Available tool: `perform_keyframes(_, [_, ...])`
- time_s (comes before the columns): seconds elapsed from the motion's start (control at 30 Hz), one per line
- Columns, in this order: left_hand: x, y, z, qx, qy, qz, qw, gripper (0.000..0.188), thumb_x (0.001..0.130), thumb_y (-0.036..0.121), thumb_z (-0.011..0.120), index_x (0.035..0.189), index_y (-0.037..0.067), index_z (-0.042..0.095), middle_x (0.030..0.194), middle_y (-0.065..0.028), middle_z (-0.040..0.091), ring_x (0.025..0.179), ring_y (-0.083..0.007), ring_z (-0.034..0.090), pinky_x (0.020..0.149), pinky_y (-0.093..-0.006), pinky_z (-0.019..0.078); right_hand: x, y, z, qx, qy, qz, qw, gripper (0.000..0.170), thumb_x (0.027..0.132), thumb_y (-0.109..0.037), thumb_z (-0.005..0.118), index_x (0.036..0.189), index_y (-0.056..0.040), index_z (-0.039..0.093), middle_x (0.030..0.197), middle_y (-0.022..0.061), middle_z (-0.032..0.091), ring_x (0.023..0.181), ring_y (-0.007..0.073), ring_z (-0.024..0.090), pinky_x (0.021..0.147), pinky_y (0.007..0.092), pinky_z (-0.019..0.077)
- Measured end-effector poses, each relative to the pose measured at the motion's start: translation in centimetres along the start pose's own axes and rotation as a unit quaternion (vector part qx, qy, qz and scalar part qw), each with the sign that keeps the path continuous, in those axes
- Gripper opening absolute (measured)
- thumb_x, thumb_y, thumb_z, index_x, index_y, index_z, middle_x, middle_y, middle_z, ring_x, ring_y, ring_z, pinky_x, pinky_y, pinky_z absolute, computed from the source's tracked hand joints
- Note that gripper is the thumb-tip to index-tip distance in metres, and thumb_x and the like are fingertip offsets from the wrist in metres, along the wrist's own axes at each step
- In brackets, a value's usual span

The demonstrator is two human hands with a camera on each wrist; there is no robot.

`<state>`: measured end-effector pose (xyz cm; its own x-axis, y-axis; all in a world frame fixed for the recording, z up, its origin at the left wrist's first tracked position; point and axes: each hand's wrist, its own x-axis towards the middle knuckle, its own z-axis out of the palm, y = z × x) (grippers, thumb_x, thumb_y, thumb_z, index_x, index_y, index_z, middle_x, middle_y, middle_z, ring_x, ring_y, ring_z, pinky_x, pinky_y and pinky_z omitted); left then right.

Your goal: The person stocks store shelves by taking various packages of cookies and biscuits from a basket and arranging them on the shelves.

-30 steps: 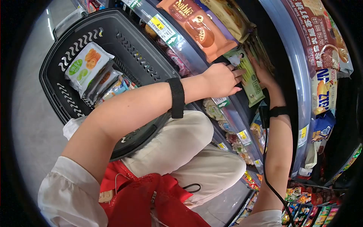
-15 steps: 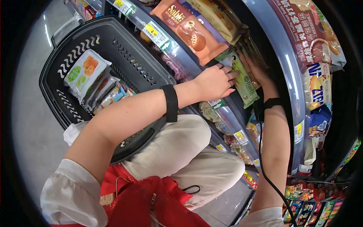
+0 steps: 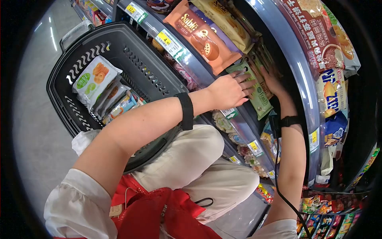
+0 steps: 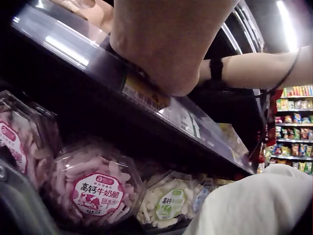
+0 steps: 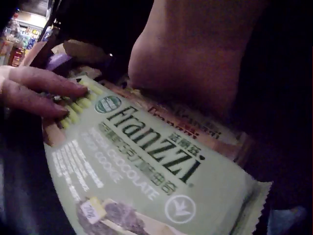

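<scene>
A green Franzzi cookie pack (image 3: 259, 98) leans on the shelf between the two hands; its printed front fills much of the right wrist view (image 5: 142, 161). My left hand (image 3: 232, 91) lays its fingers on the pack's front near the upper part, and two of those fingers (image 5: 46, 88) show in the right wrist view. Behind the pack, my right hand (image 3: 275, 82) reaches in with extended fingers against the packs at the back, slightly blurred. An orange-brown Franzzi pack (image 5: 222, 142) stands directly behind the green one. My right fingertips are hidden in the right wrist view.
At the left is a black basket (image 3: 149, 59) holding several snack packs (image 3: 97, 79). An orange Sablé pack (image 3: 203, 40) lies beside the green one. The clear shelf edge (image 3: 195, 65) runs below my left wrist. Tubs of pink snacks (image 4: 98, 191) sit underneath; another shelf edge (image 3: 304, 59) curves at the right.
The green pack's upper end has shifted a little left, away from the packs behind, so more of the brown pack shows. Both hands stay near the same place.
</scene>
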<state>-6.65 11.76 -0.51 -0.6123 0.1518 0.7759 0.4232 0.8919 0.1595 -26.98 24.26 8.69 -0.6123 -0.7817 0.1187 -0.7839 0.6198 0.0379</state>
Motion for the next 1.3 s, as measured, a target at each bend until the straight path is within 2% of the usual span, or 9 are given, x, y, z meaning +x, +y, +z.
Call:
perform_keyframes(0.1, [0.3,0.0,-0.7,-0.004,-0.024,0.013,1.0,0.027,0.083,0.029,0.051,0.1,0.009,0.06,0.118,-0.0064,0.052,0.111,-0.0231,0.046,0.093,-0.035,0.0367,-1.2,0.3,-0.9,-0.002,-0.008,-0.046,0.999,0.07,0.09,-0.05,0.038,0.135,0.0018,0.027,0.141,0.0216,0.025,0.133,0.032,0.019,0.108,0.0373,0.0148])
perform_keyframes(0.2, [0.2,0.0,-1.1,0.006,-0.013,0.028,0.999,0.021,0.081,0.025,0.054,0.093,0.008,0.06,0.102,-0.0053,0.055,0.097,-0.0206,0.051,0.083,-0.032,0.0416,-2.9,-1.8,-1.2,0.004,-0.06,0.03,0.998,0.071,0.088,-0.049,0.043,0.134,0.0028,0.027,0.139,0.023,0.026,0.132,0.0341,0.02,0.108,0.0387,0.0154])
perform_keyframes(0.3, [0.3,0.2,-1.1,0.0,-0.032,0.008,0.999,0.02,0.081,0.024,0.054,0.091,0.008,0.06,0.1,-0.0053,0.055,0.095,-0.0206,0.052,0.081,-0.0315,0.0427,-5.9,-4.4,-2.3,-0.138,-0.017,0.014,0.99,0.072,0.084,-0.041,0.054,0.133,0.0036,0.027,0.138,0.0249,0.028,0.13,0.0351,0.023,0.107,0.0397,0.018])
perform_keyframes(0.5, [0.5,0.2,-0.8,-0.01,-0.02,0.017,1.0,0.019,0.082,0.023,0.053,0.09,0.007,0.059,0.094,-0.0073,0.056,0.089,-0.0231,0.054,0.077,-0.0327,0.0451,-11.0,-9.7,-4.6,-0.125,-0.143,0.116,0.975,0.067,0.071,-0.019,0.069,0.128,-0.004,0.037,0.13,0.0168,0.039,0.12,0.0341,0.04,0.096,0.0389,0.0376])
perform_keyframes(0.63, [0.6,0.5,-0.9,0.018,-0.016,0.013,1.0,0.018,0.082,0.022,0.053,0.088,0.006,0.058,0.093,-0.0079,0.056,0.087,-0.0239,0.055,0.075,-0.034,0.0459,-11.7,-8.0,-1.2,-0.13,0.019,0.065,0.989,0.064,0.07,-0.014,0.069,0.126,-0.0069,0.039,0.125,0.0119,0.044,0.114,0.0323,0.046,0.09,0.0384,0.0425])
perform_keyframes(0.9, [-0.6,1.1,-7.0,0.054,0.011,0.105,0.993,0.023,0.078,0.024,0.058,0.094,0.008,0.052,0.088,-0.0056,0.048,0.086,-0.0224,0.049,0.072,-0.0347,0.042,-11.0,-7.5,-0.5,-0.145,0.006,0.086,0.986,0.061,0.073,-0.016,0.064,0.127,-0.0107,0.038,0.124,0.0126,0.045,0.111,0.0315,0.049,0.087,0.0417,0.0451])
perform_keyframes(1.03, [-3.5,-1.8,-12.3,0.024,-0.049,0.152,0.987,0.014,0.081,0.02,0.054,0.087,0.008,0.052,0.088,-0.0057,0.048,0.088,-0.0222,0.049,0.073,-0.0336,0.0422,-11.5,-7.4,0.1,-0.129,0.04,0.073,0.988,0.07,0.069,-0.015,0.071,0.13,-0.0094,0.037,0.128,0.014,0.044,0.115,0.0312,0.044,0.093,0.0395,0.04])
perform_keyframes(1.2, [-10.5,-6.7,-14.0,-0.01,-0.261,0.16,0.952,0.016,0.084,0.019,0.051,0.077,0.005,0.051,0.078,-0.0097,0.052,0.074,-0.0299,0.054,0.064,-0.0397,0.0448,-12.6,-6.9,0.8,-0.152,0.096,0.017,0.984,0.068,0.072,-0.021,0.069,0.13,-0.0083,0.036,0.128,0.0134,0.043,0.115,0.0315,0.045,0.093,0.041,0.0403])
perform_keyframes(1.3, [-15.3,-9.6,-12.7,0.004,-0.413,0.074,0.908,0.018,0.084,0.02,0.051,0.078,0.004,0.054,0.076,-0.012,0.055,0.071,-0.0335,0.056,0.062,-0.0419,0.0464,-13.6,-8.3,-0.5,-0.172,0.107,0.034,0.979,0.066,0.073,-0.019,0.068,0.13,-0.0069,0.036,0.128,0.0144,0.043,0.116,0.0319,0.044,0.093,0.0408,0.0393])
